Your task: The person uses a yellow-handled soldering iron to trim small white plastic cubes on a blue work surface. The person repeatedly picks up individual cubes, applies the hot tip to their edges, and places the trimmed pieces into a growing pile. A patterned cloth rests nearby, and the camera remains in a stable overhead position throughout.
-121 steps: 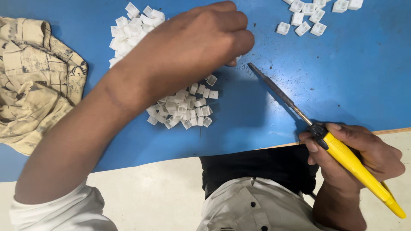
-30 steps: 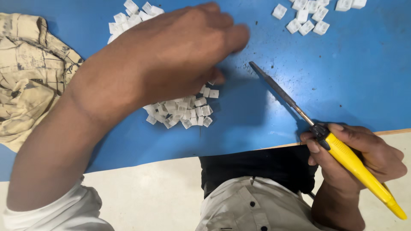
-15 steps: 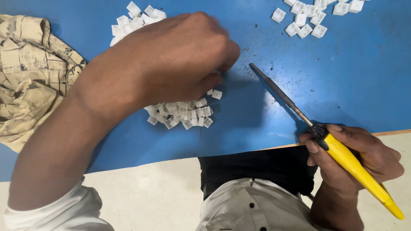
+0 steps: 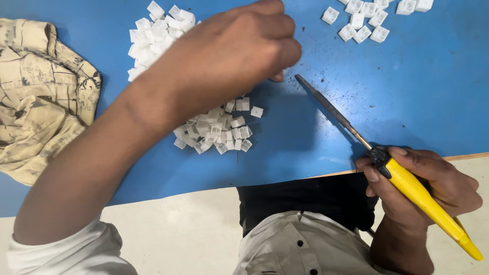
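While right hand [image 4: 423,188] grips yellow-handled file [image 4: 356,135], left hand [image 4: 234,56] curls over white blocks [image 4: 216,130]; its grasp cannot be told.

Blue table [image 4: 417,102], speckled with dark grit. White plastic cubes: heap [image 4: 216,130] near front edge, cluster [image 4: 153,30] toward far edge, scatter [image 4: 364,20] at far right. Crumpled beige cloth [image 4: 41,97] at left edge.

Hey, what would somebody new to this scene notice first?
Probably the left hand reaching over a heap of small white plastic pieces in the middle of the blue table. Next, the right hand at lower right gripping a yellow-handled tool, its dark blade angled toward the heap. A crumpled beige cloth lies far left.
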